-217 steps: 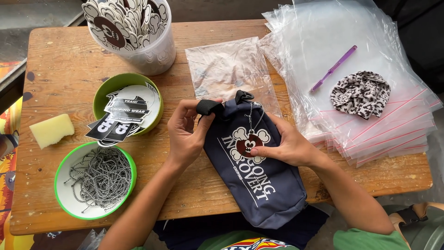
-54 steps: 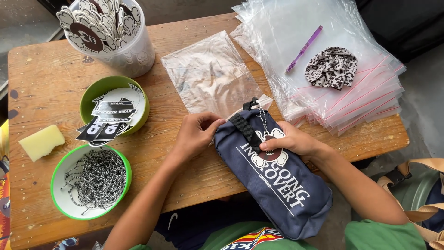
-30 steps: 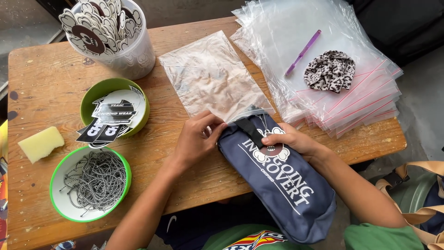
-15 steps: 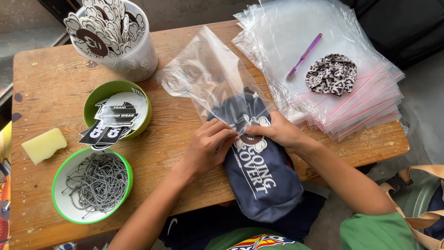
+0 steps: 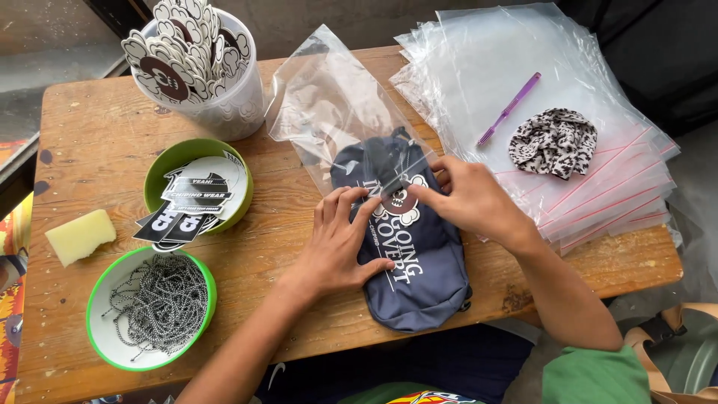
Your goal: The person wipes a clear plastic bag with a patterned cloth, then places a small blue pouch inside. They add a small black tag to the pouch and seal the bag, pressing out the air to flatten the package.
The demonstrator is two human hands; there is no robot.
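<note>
On the wooden table [image 5: 90, 150], a navy pouch [image 5: 407, 254] lies near-centre, its far end inside a clear plastic bag [image 5: 329, 105]. The left hand [image 5: 340, 247] presses flat, fingers spread, on the pouch; the right hand [image 5: 467, 198] pinches the bag's edge.

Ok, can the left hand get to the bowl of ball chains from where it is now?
Probably yes. The left hand rests on the navy pouch, and only bare table lies between it and the bowl of ball chains. It would have to let go of the pouch.
</note>
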